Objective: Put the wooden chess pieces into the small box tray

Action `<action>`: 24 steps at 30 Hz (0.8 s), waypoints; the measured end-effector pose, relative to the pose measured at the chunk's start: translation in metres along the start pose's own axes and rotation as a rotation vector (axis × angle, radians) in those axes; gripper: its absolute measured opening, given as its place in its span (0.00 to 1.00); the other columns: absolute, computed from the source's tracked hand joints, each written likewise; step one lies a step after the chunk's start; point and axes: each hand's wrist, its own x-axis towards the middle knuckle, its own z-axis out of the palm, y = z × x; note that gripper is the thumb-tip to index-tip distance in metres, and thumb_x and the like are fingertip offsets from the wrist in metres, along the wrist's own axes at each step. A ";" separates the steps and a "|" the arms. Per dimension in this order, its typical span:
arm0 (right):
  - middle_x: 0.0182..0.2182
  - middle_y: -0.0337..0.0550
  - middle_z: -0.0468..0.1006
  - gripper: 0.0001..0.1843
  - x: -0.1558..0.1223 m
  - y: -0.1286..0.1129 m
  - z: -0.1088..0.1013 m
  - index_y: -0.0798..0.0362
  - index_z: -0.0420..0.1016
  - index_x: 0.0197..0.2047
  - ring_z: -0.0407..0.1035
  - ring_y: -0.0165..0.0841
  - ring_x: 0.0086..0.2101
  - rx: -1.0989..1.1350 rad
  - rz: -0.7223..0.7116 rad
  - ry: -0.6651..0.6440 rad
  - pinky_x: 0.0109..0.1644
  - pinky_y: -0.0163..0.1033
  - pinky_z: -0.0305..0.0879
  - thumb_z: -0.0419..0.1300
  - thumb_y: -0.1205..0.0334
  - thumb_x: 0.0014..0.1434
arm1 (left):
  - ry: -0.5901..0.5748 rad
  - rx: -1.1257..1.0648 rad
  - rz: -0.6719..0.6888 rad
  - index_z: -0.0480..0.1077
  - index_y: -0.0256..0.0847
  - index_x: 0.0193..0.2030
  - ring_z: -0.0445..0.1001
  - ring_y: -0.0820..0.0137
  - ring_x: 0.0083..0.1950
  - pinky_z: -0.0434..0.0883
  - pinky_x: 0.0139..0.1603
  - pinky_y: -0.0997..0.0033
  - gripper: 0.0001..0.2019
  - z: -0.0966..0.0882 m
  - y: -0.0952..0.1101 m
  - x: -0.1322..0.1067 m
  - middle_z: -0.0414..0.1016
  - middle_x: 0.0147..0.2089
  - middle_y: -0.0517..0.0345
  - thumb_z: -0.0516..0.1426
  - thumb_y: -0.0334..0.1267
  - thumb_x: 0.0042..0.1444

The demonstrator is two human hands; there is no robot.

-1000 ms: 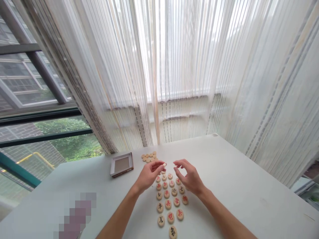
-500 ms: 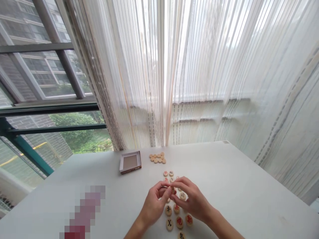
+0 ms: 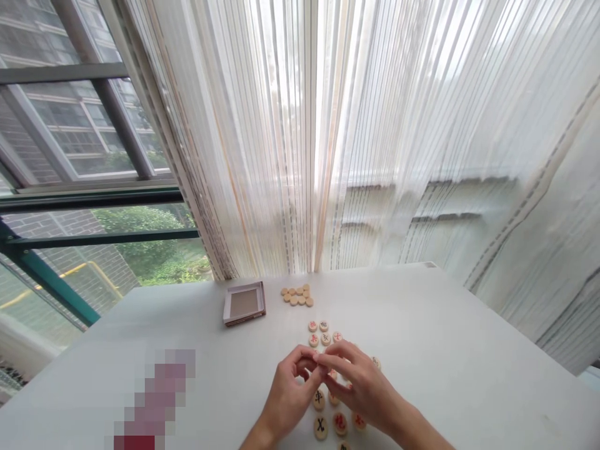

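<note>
My left hand (image 3: 294,389) and my right hand (image 3: 360,382) meet over the table, fingertips bent together and touching. Whatever is pinched between them is hidden by the fingers. Beneath and around them lie round wooden Chinese chess pieces, face up, with red or black characters. Behind the fingers a red-marked piece (image 3: 314,340) and a black-marked piece (image 3: 325,339) show. Nearer me are a black-marked piece (image 3: 320,427) and a red-marked piece (image 3: 340,423). One more piece (image 3: 375,362) peeks out right of my right hand. Several others are partly covered by my hands.
An open shallow box (image 3: 244,304) sits toward the back left of the white table (image 3: 450,350). Right of it lies a cluster of blank-faced wooden pieces (image 3: 297,295). Sheer striped curtains (image 3: 262,156) hang behind the table. A pixelated patch (image 3: 157,400) covers the front left.
My hands stay together but have shifted slightly; my right hand now covers a black-marked piece seen before. A red-marked piece behind the fingers shows more fully. The view has tilted slightly.
</note>
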 end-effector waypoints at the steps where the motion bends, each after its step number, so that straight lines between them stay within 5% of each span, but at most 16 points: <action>1: 0.41 0.46 0.81 0.21 0.000 0.000 0.000 0.43 0.73 0.59 0.75 0.39 0.39 0.005 0.000 0.002 0.45 0.45 0.76 0.61 0.71 0.66 | -0.001 -0.002 0.004 0.75 0.40 0.40 0.78 0.66 0.35 0.72 0.37 0.73 0.14 0.000 0.000 0.001 0.81 0.35 0.55 0.66 0.49 0.60; 8: 0.38 0.44 0.82 0.13 0.002 -0.003 -0.005 0.46 0.75 0.49 0.78 0.39 0.39 0.080 0.082 0.050 0.48 0.45 0.76 0.63 0.69 0.63 | -0.063 -0.089 -0.024 0.71 0.41 0.48 0.80 0.65 0.36 0.75 0.42 0.68 0.15 -0.004 0.005 0.000 0.82 0.34 0.53 0.63 0.50 0.63; 16: 0.49 0.47 0.80 0.20 0.002 -0.001 -0.003 0.44 0.74 0.58 0.76 0.38 0.47 0.222 0.100 0.031 0.53 0.44 0.75 0.59 0.71 0.66 | -0.108 -0.106 0.007 0.68 0.41 0.52 0.79 0.67 0.36 0.71 0.37 0.72 0.17 -0.008 0.005 -0.002 0.81 0.34 0.55 0.63 0.49 0.64; 24: 0.41 0.44 0.81 0.11 0.003 -0.002 0.001 0.46 0.76 0.51 0.77 0.36 0.39 0.215 0.128 0.108 0.48 0.42 0.77 0.63 0.67 0.65 | -0.115 -0.129 -0.002 0.67 0.41 0.51 0.80 0.66 0.37 0.70 0.36 0.72 0.17 -0.005 0.002 -0.002 0.83 0.35 0.53 0.61 0.52 0.66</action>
